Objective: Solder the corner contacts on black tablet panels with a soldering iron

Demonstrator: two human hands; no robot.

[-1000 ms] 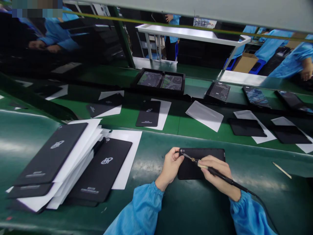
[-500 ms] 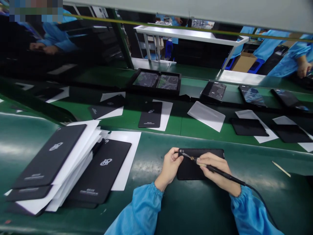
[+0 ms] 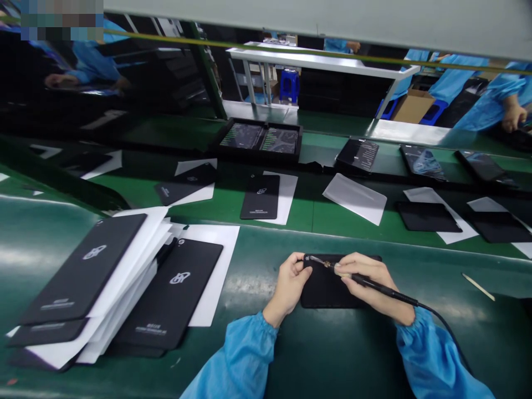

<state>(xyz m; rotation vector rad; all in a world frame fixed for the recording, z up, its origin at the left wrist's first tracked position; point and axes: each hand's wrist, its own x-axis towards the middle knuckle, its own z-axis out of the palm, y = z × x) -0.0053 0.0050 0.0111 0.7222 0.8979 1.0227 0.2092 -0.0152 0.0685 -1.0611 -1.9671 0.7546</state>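
Head view: left hand [image 3: 288, 285] pinches, fingers closed, one far corner of a flat black oblong panel [image 3: 322, 292] on the shiny green surface [image 3: 332, 349]. Right hand [image 3: 376, 274] has fingers around a thin black corded tool [image 3: 369, 281], tip near that corner. Looks started, not finished.

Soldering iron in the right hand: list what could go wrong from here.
The tip of the soldering iron sits close to the left hand; if hot, a slip might burn it.
It could also scorch the black tablet cover beneath.
The uneven stack of covers and white sheets might slide if knocked.
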